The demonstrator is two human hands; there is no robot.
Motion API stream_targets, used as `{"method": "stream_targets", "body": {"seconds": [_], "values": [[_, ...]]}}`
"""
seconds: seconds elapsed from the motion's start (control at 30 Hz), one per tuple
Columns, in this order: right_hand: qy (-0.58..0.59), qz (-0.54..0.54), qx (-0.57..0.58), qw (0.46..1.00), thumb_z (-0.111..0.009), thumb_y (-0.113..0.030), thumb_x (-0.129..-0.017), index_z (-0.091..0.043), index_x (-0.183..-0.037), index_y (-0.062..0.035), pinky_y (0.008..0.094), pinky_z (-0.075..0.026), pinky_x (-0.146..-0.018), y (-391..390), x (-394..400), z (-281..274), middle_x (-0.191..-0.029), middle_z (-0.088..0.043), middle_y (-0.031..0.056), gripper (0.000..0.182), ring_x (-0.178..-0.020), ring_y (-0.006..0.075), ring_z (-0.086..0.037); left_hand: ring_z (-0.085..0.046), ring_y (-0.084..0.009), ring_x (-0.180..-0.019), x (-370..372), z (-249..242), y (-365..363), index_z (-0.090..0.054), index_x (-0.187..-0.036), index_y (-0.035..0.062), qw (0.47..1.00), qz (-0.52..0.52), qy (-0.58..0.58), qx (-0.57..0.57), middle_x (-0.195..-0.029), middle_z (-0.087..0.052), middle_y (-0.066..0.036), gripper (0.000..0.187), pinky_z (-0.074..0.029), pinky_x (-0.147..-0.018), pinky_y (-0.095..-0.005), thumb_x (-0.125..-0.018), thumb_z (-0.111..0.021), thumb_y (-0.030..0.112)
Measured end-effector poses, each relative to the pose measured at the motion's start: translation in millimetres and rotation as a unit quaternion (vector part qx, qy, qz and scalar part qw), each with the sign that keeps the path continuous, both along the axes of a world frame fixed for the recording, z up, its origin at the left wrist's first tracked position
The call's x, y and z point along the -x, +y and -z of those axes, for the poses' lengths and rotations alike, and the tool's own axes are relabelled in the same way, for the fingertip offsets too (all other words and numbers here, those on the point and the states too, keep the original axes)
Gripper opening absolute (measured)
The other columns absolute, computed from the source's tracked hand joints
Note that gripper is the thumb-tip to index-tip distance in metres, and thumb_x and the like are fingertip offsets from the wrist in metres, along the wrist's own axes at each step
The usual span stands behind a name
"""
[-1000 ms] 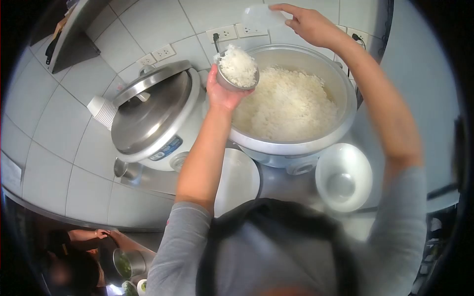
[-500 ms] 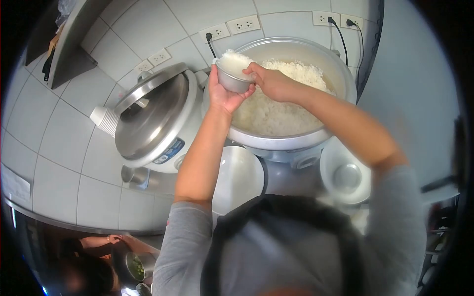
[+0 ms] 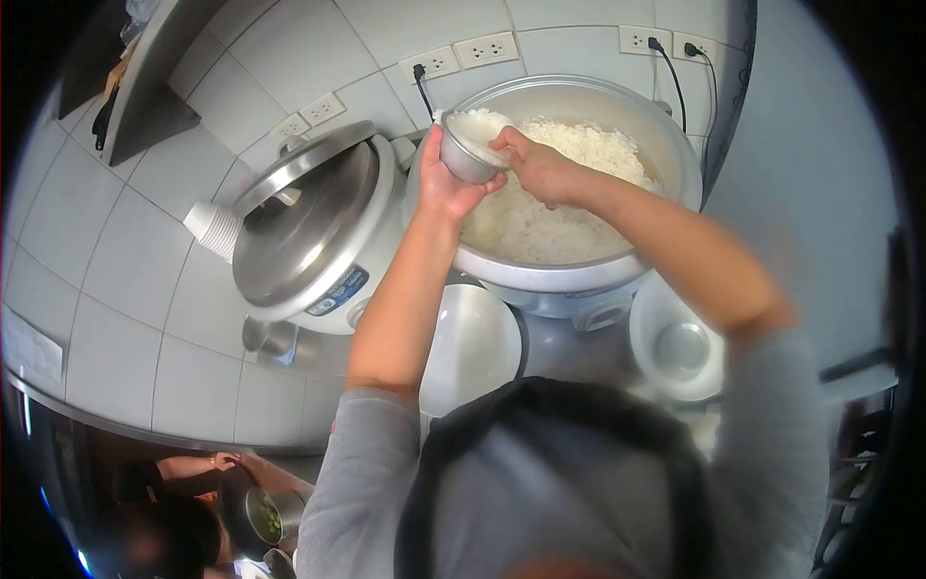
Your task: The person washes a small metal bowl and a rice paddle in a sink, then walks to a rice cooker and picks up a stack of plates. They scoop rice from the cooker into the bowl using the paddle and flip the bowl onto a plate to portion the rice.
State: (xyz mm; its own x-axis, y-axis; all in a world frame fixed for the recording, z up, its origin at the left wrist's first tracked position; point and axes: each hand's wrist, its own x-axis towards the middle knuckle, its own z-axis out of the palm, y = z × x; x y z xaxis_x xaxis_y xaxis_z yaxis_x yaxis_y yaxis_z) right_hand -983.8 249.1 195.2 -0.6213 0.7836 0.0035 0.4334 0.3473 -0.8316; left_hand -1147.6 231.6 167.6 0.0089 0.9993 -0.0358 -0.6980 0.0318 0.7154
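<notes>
A small round metal bowl [image 3: 471, 157] holds white rice [image 3: 479, 127] and is tilted above a large rice cooker. My left hand [image 3: 453, 188] is closed around the bowl from its left side and underneath. At the bowl's right rim, my right hand [image 3: 547, 172] has its fingers bent, with the fingertips touching the rim or the rice. Whether it grips anything thin there cannot be made out. Below both hands the open rice cooker [image 3: 569, 277] contains a lot of cooked rice [image 3: 588, 150], piled higher at the back.
A second rice cooker with a metal lid [image 3: 309, 227] stands at left, beside stacked white cups [image 3: 212, 230] and a metal cup [image 3: 270, 338]. White bowls [image 3: 471, 338] [image 3: 675, 347] sit in front. A co-worker's hand [image 3: 227, 461] is near a pan of green food [image 3: 265, 516] at lower left.
My view has shifted slightly, so the scene sits a little further right. The bowl tips more to the right, its rice looks less heaped, and my right fingers have shifted at the rim.
</notes>
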Motion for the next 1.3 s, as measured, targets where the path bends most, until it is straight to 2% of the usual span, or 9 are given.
{"method": "stream_targets", "body": {"seconds": [0.13, 0.2, 0.33, 0.43, 0.53, 0.8, 0.93, 1.13, 1.3], "values": [[0.024, -0.031, -0.126, 0.991, -0.031, -0.030, -0.096, -0.037, -0.121, -0.0182, 0.0315, -0.040, -0.041, 30, 8, 18, -0.089, -0.056, 0.0110, 0.028, -0.053, 0.0175, -0.048, -0.042, -0.0352, -0.109, 14, 11, 7, -0.043, -0.125, 0.0154, 0.993, 0.072, -0.079, -0.044, -0.131, -0.041, -0.012, 0.061, -0.041, -0.075, -0.0440, -0.084, -0.034, 0.060], [0.070, -0.042, 0.116, 0.990, -0.031, -0.030, -0.096, -0.038, -0.118, -0.0202, 0.0286, -0.036, -0.040, 35, -5, 4, -0.078, -0.050, 0.0071, 0.025, -0.050, 0.0127, -0.040, -0.042, -0.0365, -0.107, 14, 11, 8, -0.043, -0.126, 0.0144, 0.995, 0.066, -0.058, -0.052, -0.130, -0.041, -0.014, 0.063, -0.042, -0.074, -0.0410, -0.085, -0.031, 0.061], [0.208, -0.141, 0.443, 0.861, -0.033, -0.033, -0.096, -0.040, -0.112, -0.0235, 0.0240, -0.028, -0.039, 76, -47, -11, -0.066, -0.036, -0.0004, 0.020, -0.048, 0.0066, -0.028, -0.042, -0.0377, -0.109, 15, 8, 6, -0.042, -0.126, 0.0157, 0.989, 0.084, -0.072, -0.097, -0.131, -0.041, -0.013, 0.062, -0.041, -0.074, -0.0438, -0.085, -0.030, 0.061], [0.203, 0.002, 0.279, 0.939, -0.032, -0.032, -0.095, -0.038, -0.112, -0.0238, 0.0250, -0.029, -0.039, 61, -51, -30, -0.067, -0.037, 0.0012, 0.019, -0.047, 0.0086, -0.030, -0.041, -0.0366, -0.113, 6, 1, 0, -0.042, -0.128, 0.0175, 0.993, 0.041, -0.060, -0.089, -0.132, -0.040, -0.011, 0.061, -0.039, -0.078, -0.0470, -0.085, -0.031, 0.060], [0.163, 0.105, 0.236, 0.952, -0.030, -0.028, -0.096, -0.038, -0.112, -0.0223, 0.0270, -0.030, -0.039, 28, -31, -10, -0.071, -0.040, 0.0041, 0.019, -0.047, 0.0112, -0.031, -0.040, -0.0345, -0.116, -2, 2, -4, -0.043, -0.127, 0.0186, 0.997, 0.001, -0.041, -0.073, -0.132, -0.042, -0.010, 0.061, -0.034, -0.084, -0.0502, -0.084, -0.034, 0.061], [0.096, -0.006, 0.178, 0.979, -0.033, -0.029, -0.095, -0.039, -0.113, -0.0228, 0.0255, -0.029, -0.043, -4, -13, -9, -0.068, -0.036, 0.0000, 0.021, -0.050, 0.0094, -0.031, -0.037, -0.0332, -0.120, 2, 3, 0, -0.042, -0.128, 0.0183, 0.998, 0.014, 0.024, -0.054, -0.133, -0.042, -0.009, 0.064, -0.024, -0.094, -0.0576, -0.083, -0.038, 0.062], [0.080, 0.018, 0.101, 0.992, -0.038, -0.021, -0.092, -0.044, -0.112, -0.0189, 0.0305, -0.037, -0.041, 18, -33, -35, -0.068, -0.043, 0.0052, 0.020, -0.048, 0.0141, -0.040, -0.036, -0.0334, -0.121, 3, 2, 5, -0.030, -0.136, 0.0266, 0.994, 0.003, 0.042, -0.096, -0.136, -0.038, -0.005, 0.064, -0.021, -0.093, -0.0613, -0.083, -0.041, 0.059], [0.069, -0.019, -0.105, 0.992, -0.037, -0.016, -0.091, -0.043, -0.112, -0.0164, 0.0329, -0.037, -0.043, -3, -1, 11, -0.071, -0.047, 0.0058, 0.022, -0.051, 0.0151, -0.046, -0.032, -0.0330, -0.126, 2, 7, 2, -0.010, -0.141, 0.0394, 0.993, -0.061, 0.074, -0.073, -0.142, -0.030, -0.001, 0.069, -0.018, -0.094, -0.0648, -0.084, -0.044, 0.055], [0.256, 0.006, 0.264, 0.930, -0.032, -0.019, -0.093, -0.040, -0.110, -0.0199, 0.0265, -0.029, -0.038, 17, -20, -20, -0.068, -0.041, 0.0034, 0.019, -0.045, 0.0102, -0.033, -0.030, -0.0313, -0.128, 2, 5, 3, -0.008, -0.142, 0.0359, 0.965, -0.076, -0.017, -0.249, -0.141, -0.030, -0.001, 0.069, -0.020, -0.099, -0.0601, -0.086, -0.045, 0.049]]}}
